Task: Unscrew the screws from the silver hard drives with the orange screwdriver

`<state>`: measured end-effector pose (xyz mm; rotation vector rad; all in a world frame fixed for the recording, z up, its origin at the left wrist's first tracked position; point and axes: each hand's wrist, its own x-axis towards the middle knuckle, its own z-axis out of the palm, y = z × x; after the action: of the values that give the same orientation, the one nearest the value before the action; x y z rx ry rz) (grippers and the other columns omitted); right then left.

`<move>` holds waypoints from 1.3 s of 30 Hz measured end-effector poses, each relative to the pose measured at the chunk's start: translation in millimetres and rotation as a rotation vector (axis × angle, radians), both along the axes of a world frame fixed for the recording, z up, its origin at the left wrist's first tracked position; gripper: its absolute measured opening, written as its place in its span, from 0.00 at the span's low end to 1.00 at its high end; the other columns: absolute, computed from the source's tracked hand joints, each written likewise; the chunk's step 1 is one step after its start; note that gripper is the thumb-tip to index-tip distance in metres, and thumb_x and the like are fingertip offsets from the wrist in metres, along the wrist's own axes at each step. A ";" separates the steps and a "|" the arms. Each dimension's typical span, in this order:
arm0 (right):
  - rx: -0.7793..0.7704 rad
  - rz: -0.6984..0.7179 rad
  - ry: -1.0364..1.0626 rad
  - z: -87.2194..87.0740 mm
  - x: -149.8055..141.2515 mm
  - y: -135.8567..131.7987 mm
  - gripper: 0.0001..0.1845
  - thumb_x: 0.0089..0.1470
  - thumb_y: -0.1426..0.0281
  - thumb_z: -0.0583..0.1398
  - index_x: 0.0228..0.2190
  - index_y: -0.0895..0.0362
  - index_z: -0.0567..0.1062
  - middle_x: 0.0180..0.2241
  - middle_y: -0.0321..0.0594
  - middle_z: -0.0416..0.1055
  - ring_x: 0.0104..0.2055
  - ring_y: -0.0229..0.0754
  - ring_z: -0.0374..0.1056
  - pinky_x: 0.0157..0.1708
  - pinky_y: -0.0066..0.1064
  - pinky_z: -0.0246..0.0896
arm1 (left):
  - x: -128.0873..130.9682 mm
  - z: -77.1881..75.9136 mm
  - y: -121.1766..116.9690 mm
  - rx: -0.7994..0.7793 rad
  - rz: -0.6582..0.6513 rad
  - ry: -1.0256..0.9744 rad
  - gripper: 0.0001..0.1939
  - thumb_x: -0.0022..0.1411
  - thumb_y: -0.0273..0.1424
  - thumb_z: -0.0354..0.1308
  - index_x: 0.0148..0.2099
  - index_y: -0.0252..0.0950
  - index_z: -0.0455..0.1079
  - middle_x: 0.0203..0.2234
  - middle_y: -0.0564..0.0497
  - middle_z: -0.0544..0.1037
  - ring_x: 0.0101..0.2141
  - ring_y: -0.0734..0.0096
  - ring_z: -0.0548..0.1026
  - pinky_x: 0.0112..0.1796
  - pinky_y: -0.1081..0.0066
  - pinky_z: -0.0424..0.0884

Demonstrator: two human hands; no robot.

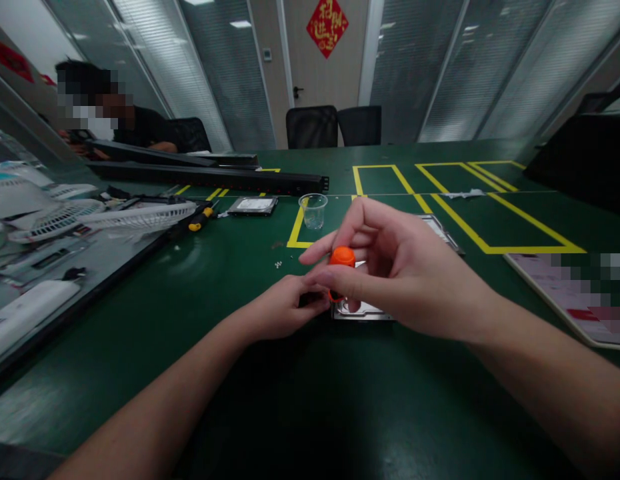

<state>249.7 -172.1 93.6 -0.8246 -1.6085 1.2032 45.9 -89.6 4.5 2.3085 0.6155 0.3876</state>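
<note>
An orange-handled screwdriver (343, 256) stands roughly upright in my right hand (415, 270), its handle between the thumb and curled fingers. Its tip is hidden. Under it lies a silver hard drive (365, 311), largely covered by my right hand. My left hand (277, 308) is at the drive's left edge, fingers and thumb closed against it, with the fingertips partly hidden. Several tiny screws (278, 265) lie on the green table just beyond my left hand. Farther back stands a clear plastic cup (314, 215).
Another hard drive (253, 206) and a yellow-black screwdriver (201, 219) lie at back left. White fan parts (140, 217) crowd a tray on the left. Long black bars (215, 177) lie before a seated person (145, 127). A pale-edged flat object (550, 293) is at right.
</note>
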 end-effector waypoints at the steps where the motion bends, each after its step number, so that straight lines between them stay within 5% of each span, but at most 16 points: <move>1: -0.012 0.008 0.008 -1.2 -0.6 0.6 0.17 0.59 0.71 0.72 0.39 0.54 0.68 0.43 0.38 0.83 0.33 0.35 0.79 0.30 0.26 0.76 | 0.1 0.0 -0.1 -0.003 0.002 0.000 0.11 0.73 0.33 0.57 0.50 0.35 0.77 0.43 0.47 0.82 0.43 0.62 0.79 0.46 0.67 0.74; 6: 0.113 0.087 -0.121 1.0 5.7 4.9 0.07 0.68 0.70 0.64 0.46 0.57 0.76 0.45 0.40 0.80 0.43 0.38 0.79 0.39 0.27 0.76 | 0.5 -1.4 -1.0 0.024 0.009 -0.027 0.10 0.73 0.35 0.57 0.49 0.36 0.76 0.43 0.48 0.81 0.42 0.64 0.78 0.44 0.68 0.74; 9: 0.101 0.117 -0.167 5.5 9.6 4.8 0.12 0.73 0.68 0.56 0.48 0.58 0.80 0.45 0.42 0.80 0.42 0.38 0.78 0.39 0.28 0.76 | 0.3 -2.1 -1.3 0.064 0.048 -0.010 0.09 0.72 0.36 0.59 0.43 0.36 0.76 0.39 0.49 0.80 0.38 0.65 0.77 0.41 0.69 0.73; 13: 0.073 0.029 -0.142 6.1 7.2 2.2 0.05 0.67 0.69 0.65 0.42 0.58 0.78 0.44 0.42 0.81 0.41 0.41 0.79 0.36 0.29 0.76 | 0.1 -1.2 -1.2 0.041 0.046 0.030 0.11 0.72 0.35 0.58 0.39 0.35 0.75 0.35 0.50 0.79 0.35 0.67 0.76 0.38 0.70 0.72; 17: 0.016 -0.019 -0.035 2.0 2.3 1.1 0.15 0.58 0.70 0.72 0.37 0.55 0.70 0.46 0.42 0.82 0.36 0.39 0.79 0.31 0.28 0.75 | 0.4 -1.5 -0.4 -0.001 0.007 0.019 0.10 0.73 0.34 0.56 0.45 0.35 0.77 0.37 0.49 0.81 0.37 0.67 0.77 0.39 0.71 0.72; 23: 0.050 0.081 -0.120 5.7 6.6 3.2 0.06 0.68 0.71 0.62 0.46 0.56 0.74 0.44 0.41 0.80 0.39 0.37 0.77 0.36 0.28 0.74 | 0.7 -0.3 -0.5 0.024 -0.011 -0.003 0.09 0.73 0.32 0.57 0.44 0.35 0.78 0.40 0.49 0.82 0.40 0.66 0.78 0.42 0.71 0.73; 26: 0.069 0.126 -0.175 10.1 11.3 3.7 0.11 0.73 0.71 0.56 0.47 0.58 0.78 0.44 0.41 0.79 0.40 0.37 0.76 0.38 0.28 0.75 | 0.6 2.1 -1.1 0.043 0.003 0.018 0.09 0.73 0.31 0.57 0.44 0.36 0.78 0.40 0.49 0.81 0.40 0.66 0.78 0.43 0.70 0.72; 30: 0.053 0.081 -0.159 9.4 10.8 2.5 0.04 0.68 0.70 0.63 0.43 0.58 0.76 0.45 0.43 0.80 0.42 0.40 0.78 0.40 0.30 0.76 | 0.2 1.6 -0.6 0.024 0.005 0.046 0.10 0.73 0.33 0.57 0.45 0.35 0.78 0.39 0.49 0.81 0.39 0.66 0.78 0.40 0.70 0.72; 33: 0.004 0.033 -0.063 5.4 6.0 1.3 0.13 0.60 0.69 0.70 0.38 0.55 0.70 0.45 0.42 0.81 0.41 0.41 0.79 0.36 0.30 0.77 | 0.0 -0.1 -0.1 0.001 0.007 0.043 0.11 0.74 0.35 0.56 0.49 0.35 0.78 0.41 0.48 0.82 0.40 0.64 0.79 0.41 0.69 0.73; 39: 0.009 0.042 -0.123 5.2 6.0 1.8 0.12 0.63 0.68 0.68 0.43 0.53 0.70 0.40 0.38 0.80 0.36 0.38 0.77 0.33 0.29 0.74 | -0.1 -2.1 -0.1 0.004 -0.001 0.000 0.09 0.73 0.33 0.57 0.48 0.36 0.76 0.40 0.48 0.82 0.40 0.65 0.79 0.42 0.69 0.74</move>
<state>255.7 -170.3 98.8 -0.8767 -1.7371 1.1935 45.8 -89.8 2.3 2.3127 0.6137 0.3888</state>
